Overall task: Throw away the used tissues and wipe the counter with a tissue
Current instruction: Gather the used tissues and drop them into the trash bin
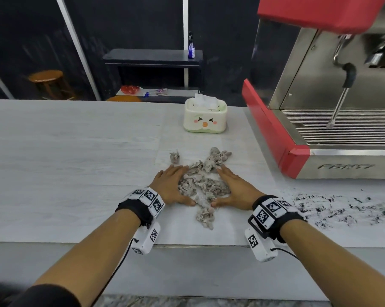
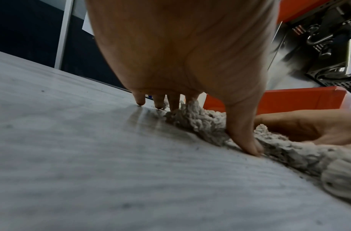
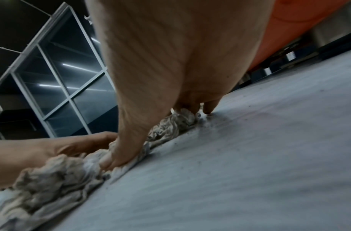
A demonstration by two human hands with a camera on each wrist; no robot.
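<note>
A heap of grey, soiled used tissues (image 1: 201, 185) lies on the pale counter (image 1: 76, 162) near its front edge. My left hand (image 1: 175, 185) lies flat against the heap's left side and my right hand (image 1: 234, 188) against its right side, fingers straight, thumbs nearly meeting at the near end. The left wrist view shows my thumb pressed into the tissues (image 2: 200, 123); in the right wrist view the tissues (image 3: 52, 175) bunch up under my thumb. One small wad (image 1: 174, 156) sits apart at the far left, and a clump (image 1: 219, 156) lies beyond my right fingertips. A strand (image 1: 206, 216) trails toward me.
A white tissue box (image 1: 205, 117) with a face on it stands behind the heap. A red and steel espresso machine (image 1: 320, 134) fills the right side. Dark coffee grounds (image 1: 342, 207) are scattered on the counter to the right of my right wrist.
</note>
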